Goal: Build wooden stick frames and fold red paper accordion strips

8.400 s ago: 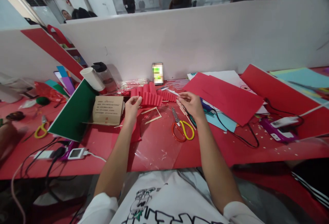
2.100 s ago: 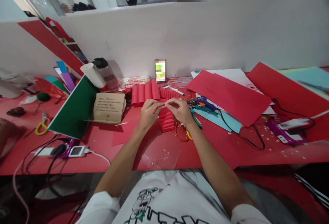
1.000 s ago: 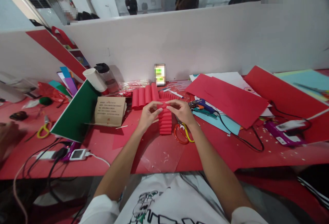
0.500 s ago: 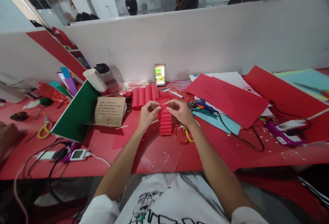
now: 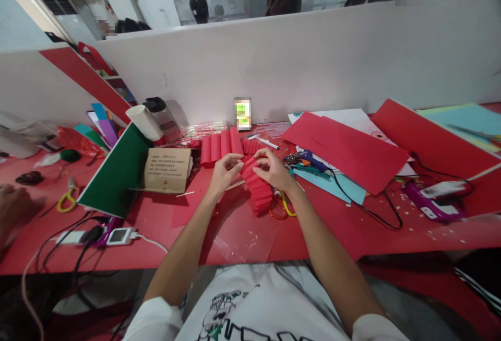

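Note:
My left hand and my right hand both pinch the far end of a red pleated paper strip. The strip hangs from my fingers and slants toward me and to the right over the red table. Its lower end covers part of the red-and-yellow scissors. Just behind my hands lie more red pleated paper pieces. A thin wooden stick lies left of my left wrist.
A brown cardboard box and a leaning green board stand at the left. A phone leans on the white partition. A glue gun, red sheets and cables lie at the right. Another person's hand is at far left.
The pleated strip, lying straight toward me half a second ago, is now lifted and swung to the right, over the scissors. Both hands stay pinched on its far end.

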`<action>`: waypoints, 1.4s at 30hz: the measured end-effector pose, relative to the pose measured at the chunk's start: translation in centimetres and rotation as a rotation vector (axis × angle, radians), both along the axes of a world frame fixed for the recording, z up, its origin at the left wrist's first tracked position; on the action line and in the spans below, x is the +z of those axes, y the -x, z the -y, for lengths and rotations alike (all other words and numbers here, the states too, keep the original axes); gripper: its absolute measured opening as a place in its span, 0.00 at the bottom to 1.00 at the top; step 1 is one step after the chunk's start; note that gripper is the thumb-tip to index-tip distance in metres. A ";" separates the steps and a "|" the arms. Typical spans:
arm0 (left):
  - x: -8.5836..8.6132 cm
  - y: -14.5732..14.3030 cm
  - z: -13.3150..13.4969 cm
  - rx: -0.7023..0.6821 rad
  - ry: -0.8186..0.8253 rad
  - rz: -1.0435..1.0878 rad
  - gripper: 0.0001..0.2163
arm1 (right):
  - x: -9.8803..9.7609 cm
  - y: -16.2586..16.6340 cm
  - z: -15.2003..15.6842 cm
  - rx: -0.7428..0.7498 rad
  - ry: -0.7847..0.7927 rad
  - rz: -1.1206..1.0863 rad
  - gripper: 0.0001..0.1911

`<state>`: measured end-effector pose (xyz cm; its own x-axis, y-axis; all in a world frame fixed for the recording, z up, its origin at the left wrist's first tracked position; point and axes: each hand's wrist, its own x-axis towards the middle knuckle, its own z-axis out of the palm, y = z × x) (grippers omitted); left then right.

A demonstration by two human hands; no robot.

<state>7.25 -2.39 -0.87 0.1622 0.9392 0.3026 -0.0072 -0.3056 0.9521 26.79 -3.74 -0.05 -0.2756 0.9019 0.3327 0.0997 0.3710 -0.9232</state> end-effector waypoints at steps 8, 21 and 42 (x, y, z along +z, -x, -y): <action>0.2 -0.3 0.4 0.013 -0.060 -0.089 0.12 | -0.1 0.0 -0.2 -0.040 -0.015 -0.019 0.19; 0.7 -0.4 0.9 -0.043 -0.076 -0.168 0.12 | -0.9 -0.1 -0.9 -0.181 -0.149 0.031 0.17; 0.1 -0.8 1.0 0.043 -0.115 -0.203 0.08 | -0.9 -0.1 -0.8 -0.100 -0.075 -0.068 0.10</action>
<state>8.05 -3.39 -0.81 0.1915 0.9076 0.3737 0.1957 -0.4084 0.8916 26.85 -2.91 -0.91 -0.1604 0.8954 0.4154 0.0778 0.4310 -0.8990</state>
